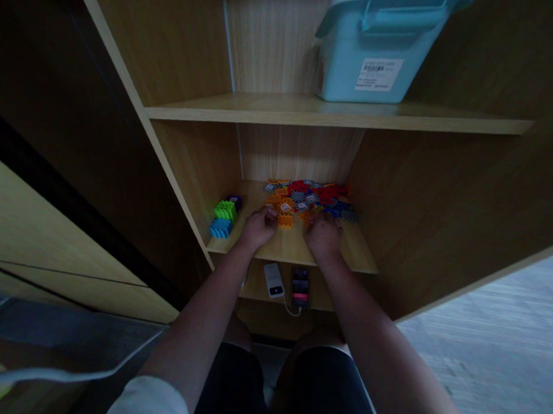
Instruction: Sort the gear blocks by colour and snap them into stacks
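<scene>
A pile of interlocking plastic pieces [298, 196], orange, red, blue and grey, lies spread on the middle shelf toward the back. My left hand [258, 228] rests at the pile's front left, its fingers curled beside the orange pieces; what lies in them is hidden. Between my hands, a single orange piece [285, 221] lies on the shelf. My right hand [324, 237] is at the front right of the pile, fingers bent down over orange and blue pieces; its grip is too dark to make out. Stacks of green pieces [225, 211] and light blue pieces [220, 228] stand at the left, with purple pieces [235, 200] behind.
A light blue lidded bin [365, 54] stands on the upper shelf [265, 108]. Below the middle shelf [287, 246], a white power bank [274, 279] is cabled to a phone [300, 287]. Wooden side walls flank the shelves. A pale cable [66, 376] crosses the lower left.
</scene>
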Tool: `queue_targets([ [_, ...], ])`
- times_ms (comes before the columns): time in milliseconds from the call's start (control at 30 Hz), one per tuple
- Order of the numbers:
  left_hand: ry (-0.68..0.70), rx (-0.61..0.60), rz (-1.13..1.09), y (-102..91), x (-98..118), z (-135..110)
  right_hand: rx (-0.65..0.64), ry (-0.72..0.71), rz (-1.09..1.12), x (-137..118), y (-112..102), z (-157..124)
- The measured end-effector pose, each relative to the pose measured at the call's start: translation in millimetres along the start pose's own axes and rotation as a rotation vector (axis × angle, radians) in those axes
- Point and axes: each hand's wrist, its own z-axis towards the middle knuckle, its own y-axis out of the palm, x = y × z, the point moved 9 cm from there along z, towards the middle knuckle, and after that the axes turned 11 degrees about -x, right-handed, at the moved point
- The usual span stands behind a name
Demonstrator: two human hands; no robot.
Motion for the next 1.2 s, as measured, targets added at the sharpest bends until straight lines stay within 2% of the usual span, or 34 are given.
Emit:
queue_targets([
  [100, -0.008, -0.011, 0.010, 0.1, 0, 0, -0.023, 0.010, -0.003, -1, 2, 0],
  [267, -0.020, -0.005, 0.017, -1.2, 3, 0, 0.008, 0.019, -0.040, -4, -1, -2],
  [400, -0.002, 0.012, -0.016, -4.0, 7, 0, 0.015, -0.023, -0.041, -9, -2, 0],
  [567, 0.030, 0.034, -0.064, -8.8, 11, -2, 0.116, -0.080, 0.009, -11, -7, 0],
  [700, 0.129, 0.035, -0.135, -11.8, 20, -5, 0.181, -0.274, 0.135, -25, -17, -6],
  [800, 0.182, -0.016, -0.253, -7.0, 23, -6, 0.103, -0.452, 0.178, -43, -17, -12],
  [900, 0.180, -0.074, -0.370, 1.6, 16, -3, 0.015, -0.585, 0.216, -58, -14, -19],
  [1067, 0.126, -0.070, -0.465, 4.9, 0, 3, -0.058, -0.676, 0.302, -64, -9, -21],
  [1200, 0.079, -0.048, -0.460, 1.0, -5, 3, -0.005, -0.734, 0.377, -62, -14, -21],
])
